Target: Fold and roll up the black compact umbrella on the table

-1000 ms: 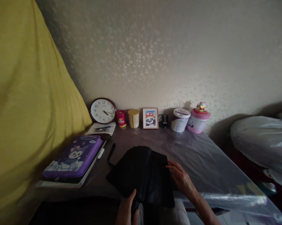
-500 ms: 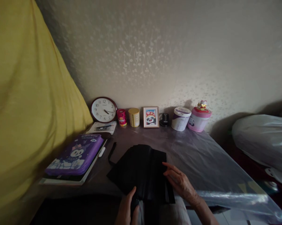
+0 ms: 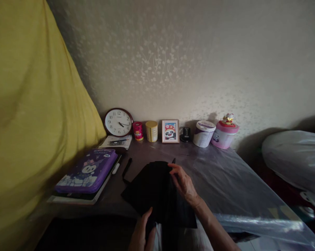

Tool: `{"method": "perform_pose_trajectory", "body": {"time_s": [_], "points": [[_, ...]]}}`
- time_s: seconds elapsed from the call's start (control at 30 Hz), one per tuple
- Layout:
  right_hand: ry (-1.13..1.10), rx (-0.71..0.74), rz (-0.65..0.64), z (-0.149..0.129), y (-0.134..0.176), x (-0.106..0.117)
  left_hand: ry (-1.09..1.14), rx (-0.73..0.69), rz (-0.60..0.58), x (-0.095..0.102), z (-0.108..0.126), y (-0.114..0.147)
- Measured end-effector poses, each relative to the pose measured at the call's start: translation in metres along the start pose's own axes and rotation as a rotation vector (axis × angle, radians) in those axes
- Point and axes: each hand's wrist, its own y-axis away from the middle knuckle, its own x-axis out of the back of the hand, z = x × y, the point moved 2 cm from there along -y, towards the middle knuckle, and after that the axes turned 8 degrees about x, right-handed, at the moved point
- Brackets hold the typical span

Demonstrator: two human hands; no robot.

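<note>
A black folding umbrella (image 3: 149, 190) lies partly folded at the table's front edge, its canopy panels loose and fanned toward the back. A thin strap (image 3: 126, 170) sticks out from its left side onto the table. My left hand (image 3: 143, 232) is closed around the umbrella's near end, thumb on top; the handle there is mostly hidden. Over the right part of the canopy, my right hand (image 3: 182, 183) pinches the dark fabric near its far edge with fingertips and thumb. The fabric under that palm is too dark to make out fold by fold.
On the left, a purple cartoon case (image 3: 86, 172) rests on books beside a yellow curtain (image 3: 42, 104). Along the wall stand a clock (image 3: 118, 122), red and yellow cans, a panda picture frame (image 3: 170, 131), a small black object and two tubs. Plastic covers the table (image 3: 220, 181).
My right hand has moved left and away from me, from the canopy's right edge to its far edge, drawing a panel with it. My left hand keeps its hold.
</note>
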Motion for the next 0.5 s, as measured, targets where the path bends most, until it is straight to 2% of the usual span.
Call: {"method": "perform_pose_trajectory", "body": {"time_s": [0.13,0.27,0.5], "points": [[-0.005,0.077,-0.036,-0.003,-0.015,-0.031,-0.053,-0.024,-0.031,-0.002,-0.002,0.001],[0.057,0.08,-0.078,-0.003,-0.017,-0.057,-0.114,-0.049,-0.042,-0.002,-0.001,0.002],[0.146,0.125,-0.097,-0.003,-0.016,-0.078,-0.237,-0.025,0.039,-0.003,0.009,0.006]]}}
